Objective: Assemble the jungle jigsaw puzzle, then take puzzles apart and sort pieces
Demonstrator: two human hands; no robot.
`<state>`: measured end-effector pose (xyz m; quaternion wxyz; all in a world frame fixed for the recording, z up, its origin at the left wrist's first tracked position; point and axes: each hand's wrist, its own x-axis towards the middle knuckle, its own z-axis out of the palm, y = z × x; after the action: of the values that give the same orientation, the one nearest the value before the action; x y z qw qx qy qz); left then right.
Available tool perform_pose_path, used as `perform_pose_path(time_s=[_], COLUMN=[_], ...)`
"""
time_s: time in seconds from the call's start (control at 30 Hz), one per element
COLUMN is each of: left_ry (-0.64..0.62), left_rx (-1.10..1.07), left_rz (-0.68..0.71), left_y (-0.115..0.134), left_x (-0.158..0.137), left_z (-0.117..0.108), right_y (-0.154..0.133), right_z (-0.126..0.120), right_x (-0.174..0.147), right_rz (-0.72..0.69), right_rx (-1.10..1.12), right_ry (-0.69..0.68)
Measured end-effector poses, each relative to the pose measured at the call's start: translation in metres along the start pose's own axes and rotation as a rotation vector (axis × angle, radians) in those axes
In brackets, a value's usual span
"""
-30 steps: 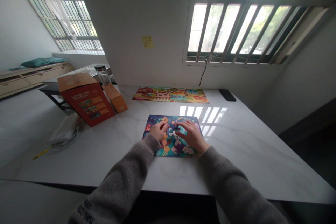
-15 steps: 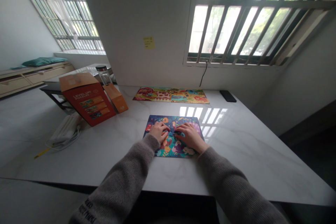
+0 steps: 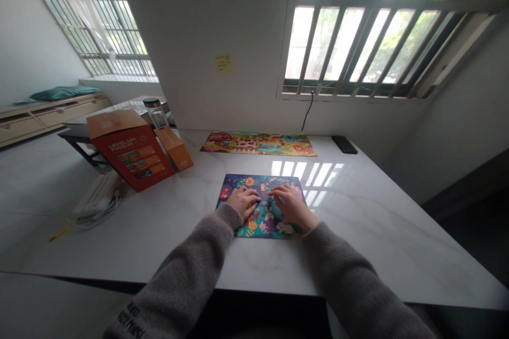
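Observation:
A dark blue and teal jigsaw puzzle (image 3: 262, 228) with animal pictures lies flat on the white marbled table (image 3: 369, 222) in front of me. On its left half rests my left hand (image 3: 243, 201), palm down with the fingers stretched toward the middle. Over the right half is my right hand (image 3: 292, 205), its fingers apart and bent a little, with nothing seen in them. Both hands cover parts of the picture. Whether the right fingertips touch the puzzle I cannot tell.
Two joined colourful puzzle panels (image 3: 258, 144) lie by the wall. A red puzzle box (image 3: 135, 159) with an orange flap stands at the left, beside a white power strip (image 3: 95, 196) with its cable. A black phone (image 3: 344, 144) lies at the back right.
My right hand has shifted slightly right and its fingers have lifted, showing more of the puzzle's middle. My left hand has barely moved and stays on the puzzle.

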<state>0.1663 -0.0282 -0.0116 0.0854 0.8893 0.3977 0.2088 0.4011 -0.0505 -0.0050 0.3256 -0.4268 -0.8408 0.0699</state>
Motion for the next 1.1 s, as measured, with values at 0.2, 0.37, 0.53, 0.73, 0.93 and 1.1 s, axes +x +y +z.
perform_pose_path(time_s=[0.2,0.37,0.53,0.73,0.93,1.1], left_ry=[-0.050,-0.062,-0.070,-0.083,-0.041,0.018], left_rx=[0.066,0.118,0.125,0.108,0.124,0.146], left_rz=[0.046,0.028,0.045,0.059,0.042,-0.075], left_y=[0.001,0.002,0.009,0.022,0.002,-0.042], left_x=[-0.001,-0.004,-0.009,-0.013,-0.034,-0.088], left_z=[-0.003,0.000,0.006,0.014,0.002,-0.025], right_y=[0.004,-0.007,-0.017,-0.029,-0.034,-0.030], right_z=[-0.009,-0.003,-0.001,0.000,-0.018,-0.043], right_x=[-0.009,-0.015,-0.020,-0.028,-0.041,-0.072], right_rz=[0.045,0.027,0.055,0.057,0.026,0.060], right_rx=[-0.030,-0.127,-0.218,-0.271,-0.262,-0.243], right_ry=[-0.036,-0.140,-0.151,-0.159,-0.188,-0.165])
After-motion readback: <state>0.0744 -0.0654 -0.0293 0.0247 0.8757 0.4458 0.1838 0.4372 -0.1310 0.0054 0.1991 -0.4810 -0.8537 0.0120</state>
